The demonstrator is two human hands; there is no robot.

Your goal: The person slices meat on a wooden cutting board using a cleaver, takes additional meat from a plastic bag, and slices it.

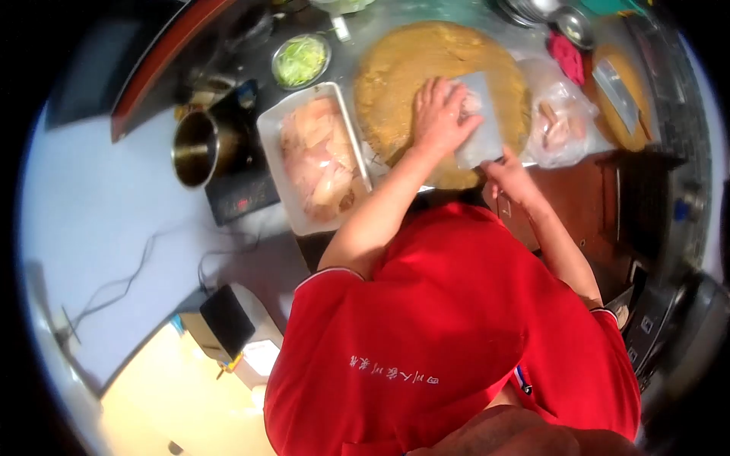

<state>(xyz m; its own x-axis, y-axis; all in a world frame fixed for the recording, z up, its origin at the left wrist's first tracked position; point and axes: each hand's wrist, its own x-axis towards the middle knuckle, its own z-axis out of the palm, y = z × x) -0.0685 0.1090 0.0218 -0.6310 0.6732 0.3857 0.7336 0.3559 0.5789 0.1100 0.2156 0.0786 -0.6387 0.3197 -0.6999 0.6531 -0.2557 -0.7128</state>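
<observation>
A wide cleaver (480,137) lies over the right part of a round wooden chopping board (395,64). My right hand (511,179) is closed around its handle at the board's near edge. Against the blade, on the board, my left hand (441,118) holds a small pale pink piece of raw meat (472,101), thumb toward the blade and fingers bent on the other side. The hand partly hides the meat. Left of the board stands a white rectangular tub (271,163) of raw chicken pieces (323,144).
A clear plastic bag (566,129) of meat sits right of the board. Beyond it are a pink cloth (565,57), metal bowls (572,29) and another board (642,83). A bowl of shredded greens (300,61) and a metal pot (195,150) stand to the left.
</observation>
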